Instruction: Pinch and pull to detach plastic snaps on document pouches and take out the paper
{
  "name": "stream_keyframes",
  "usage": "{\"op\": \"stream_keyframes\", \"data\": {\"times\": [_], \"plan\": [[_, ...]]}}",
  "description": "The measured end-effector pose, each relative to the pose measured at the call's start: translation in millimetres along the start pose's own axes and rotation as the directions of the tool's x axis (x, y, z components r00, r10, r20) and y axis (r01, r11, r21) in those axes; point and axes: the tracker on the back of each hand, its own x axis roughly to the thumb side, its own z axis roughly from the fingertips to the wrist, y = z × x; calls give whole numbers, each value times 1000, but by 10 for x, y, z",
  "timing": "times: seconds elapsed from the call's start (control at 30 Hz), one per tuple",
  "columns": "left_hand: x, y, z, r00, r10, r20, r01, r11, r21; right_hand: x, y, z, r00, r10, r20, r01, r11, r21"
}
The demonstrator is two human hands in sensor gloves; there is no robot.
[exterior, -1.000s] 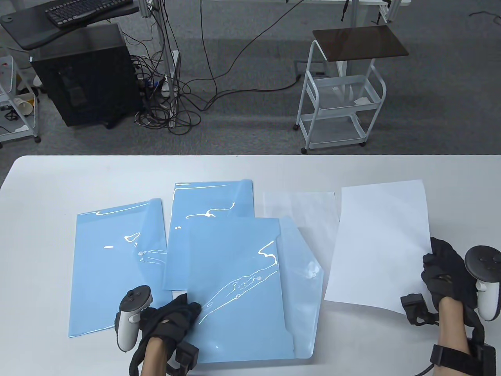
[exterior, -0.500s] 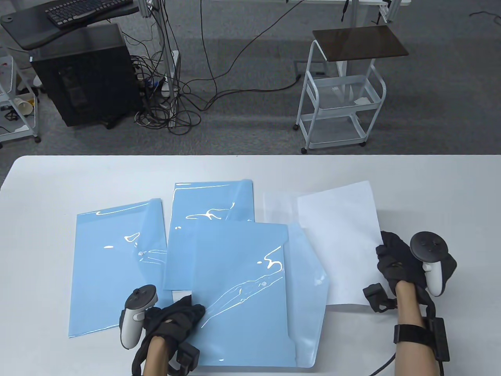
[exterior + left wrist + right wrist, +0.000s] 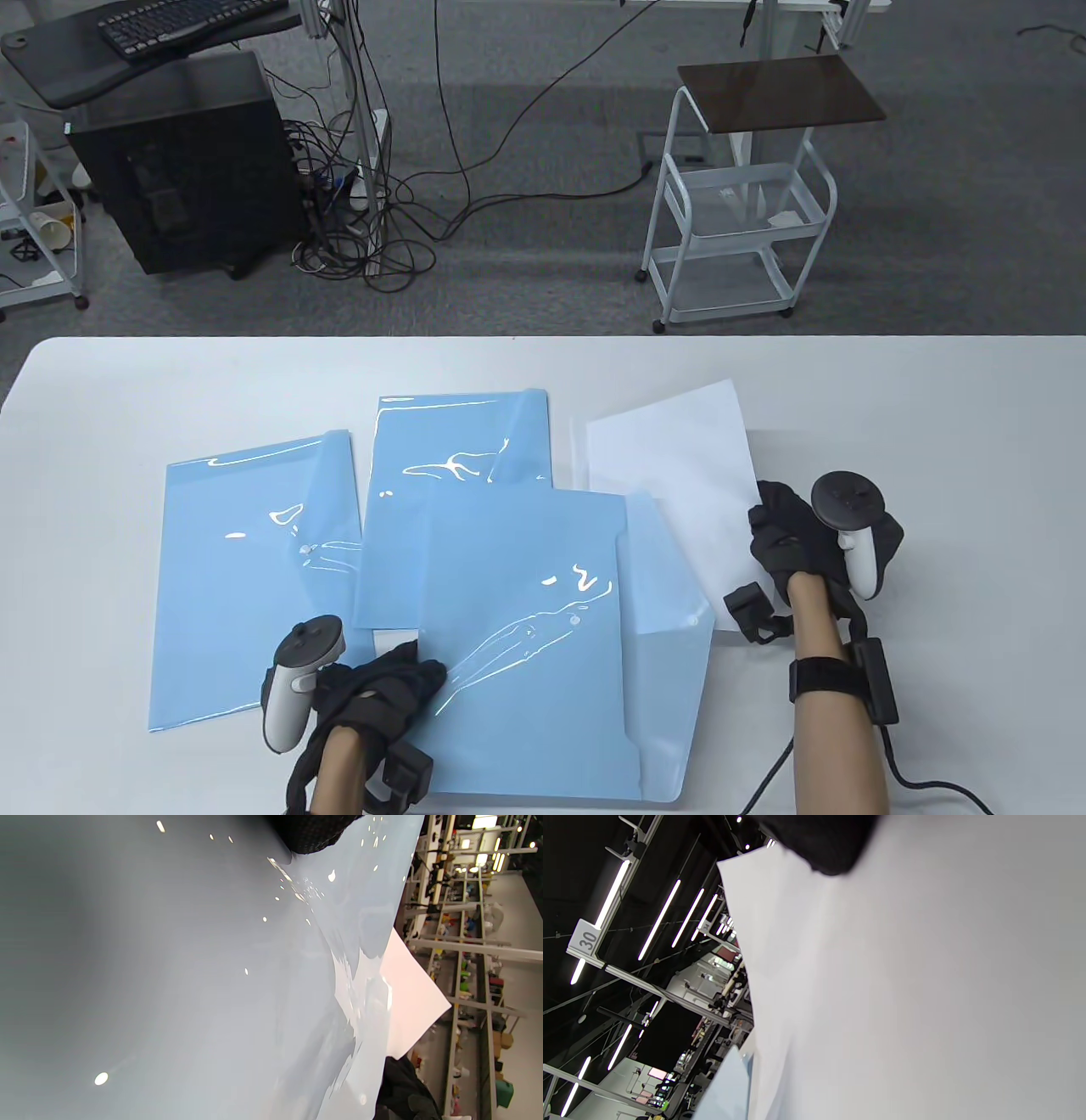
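Note:
Three light blue document pouches lie on the white table [image 3: 976, 407]. The nearest pouch [image 3: 526, 645] has its flap [image 3: 670, 560] open to the right, its snap undone. My left hand [image 3: 399, 679] grips that pouch at its left edge. My right hand [image 3: 776, 531] pinches the right edge of a white sheet of paper [image 3: 679, 475], which sits just right of the pouch over another white sheet. In the left wrist view the shiny pouch [image 3: 212, 984] fills the frame and the paper's corner [image 3: 411, 1005] shows beyond it. The right wrist view shows the paper [image 3: 903, 993] close up.
Two other blue pouches lie at the left [image 3: 246, 577] and at the middle back [image 3: 450, 458], both with flaps folded back. Beyond the table's far edge are a white cart [image 3: 738, 212], a black computer case [image 3: 182, 161] and floor cables.
My right hand has carried the white sheet leftward, from the table's right side to beside the open pouch. The near pouch has shifted slightly right. My left hand stays put.

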Motion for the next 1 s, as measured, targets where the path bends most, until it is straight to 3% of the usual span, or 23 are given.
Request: {"op": "stream_keyframes", "data": {"times": [0.53, 0.73, 1.0], "plan": [[14, 0, -14, 1000, -6, -16, 6, 1000, 10, -42, 193, -191, 998, 47, -50, -46, 999, 18], [19, 10, -14, 1000, -3, -9, 3, 1000, 9, -27, 95, -138, 996, 72, -55, -72, 997, -2], [30, -3, -8, 1000, -1, 11, 1, 1000, 1, 179, -145, 116, 996, 87, 37, -84, 994, -69]]}}
